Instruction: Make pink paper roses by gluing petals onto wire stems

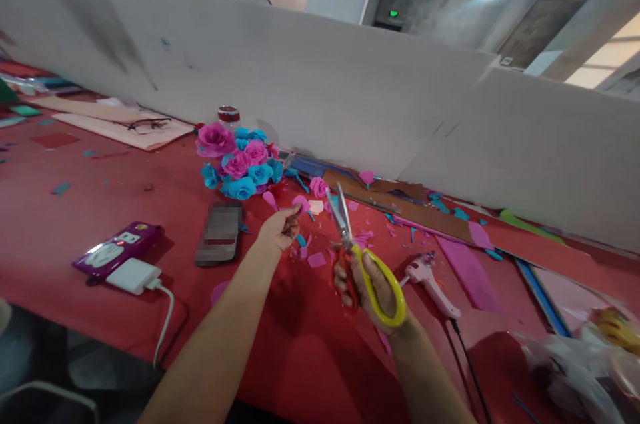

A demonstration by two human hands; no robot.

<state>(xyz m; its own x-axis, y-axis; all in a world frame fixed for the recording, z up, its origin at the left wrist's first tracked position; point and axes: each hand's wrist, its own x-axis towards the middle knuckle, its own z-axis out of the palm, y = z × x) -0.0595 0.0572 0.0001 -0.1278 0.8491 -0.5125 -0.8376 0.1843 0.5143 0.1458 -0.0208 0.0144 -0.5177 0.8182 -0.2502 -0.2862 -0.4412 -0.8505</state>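
Between the thumb and fingertips of my left hand [281,227] is a small pink paper petal [301,203]. My right hand [373,287] grips a pair of scissors [345,221] with one yellow and one red handle; the blades point away from me and stand slightly apart. Pink and blue paper scraps [317,259] lie on the red table around both hands. Beyond my left hand stands a bunch of pink and blue paper flowers [241,167]. One loose pink paper rose [319,187] lies near the scissor tips.
A pink glue gun [431,284] with a black cord lies right of the scissors. At left are a phone [220,235] and a purple power strip [119,252] with a white charger [134,276]. A pale partition [320,91] borders the table's back. Glasses [150,124] rest on paper.
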